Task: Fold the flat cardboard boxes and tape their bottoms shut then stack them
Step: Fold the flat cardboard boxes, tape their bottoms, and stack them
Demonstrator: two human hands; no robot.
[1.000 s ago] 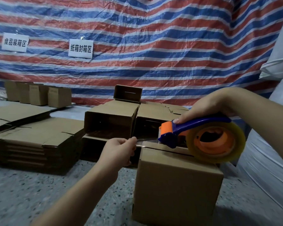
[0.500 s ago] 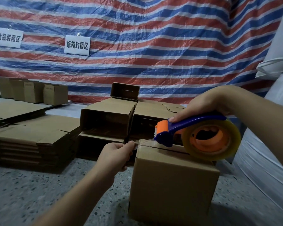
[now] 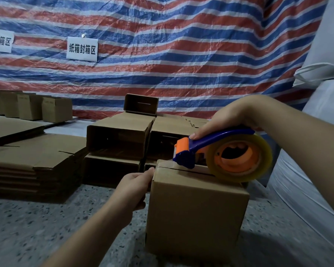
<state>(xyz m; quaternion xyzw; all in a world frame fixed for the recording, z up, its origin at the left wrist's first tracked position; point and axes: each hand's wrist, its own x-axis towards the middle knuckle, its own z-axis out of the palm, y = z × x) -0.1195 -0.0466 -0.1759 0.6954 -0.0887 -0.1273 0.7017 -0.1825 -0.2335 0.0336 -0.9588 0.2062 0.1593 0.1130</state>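
A folded cardboard box [image 3: 197, 212] stands on the speckled floor, its closed flaps facing up. My right hand [image 3: 231, 118] grips a blue and orange tape dispenser [image 3: 226, 153] with a clear tape roll, and the dispenser's head rests on the flap seam. My left hand [image 3: 135, 187] presses against the box's left upper edge, fingers curled, where the tape end goes down. Whether tape is pinched between the fingers cannot be told. Behind stand stacked folded boxes [image 3: 120, 139] lying on their sides with open ends toward me.
A pile of flat cardboard blanks [image 3: 33, 162] lies at the left. Several small boxes [image 3: 56, 110] line the back left. A striped tarp [image 3: 162, 54] with two white signs hangs behind. White sacks [image 3: 320, 132] rise at the right.
My left hand has dropped from mid-air with the tape end to the box's left upper edge. The dispenser has come down onto the box top.
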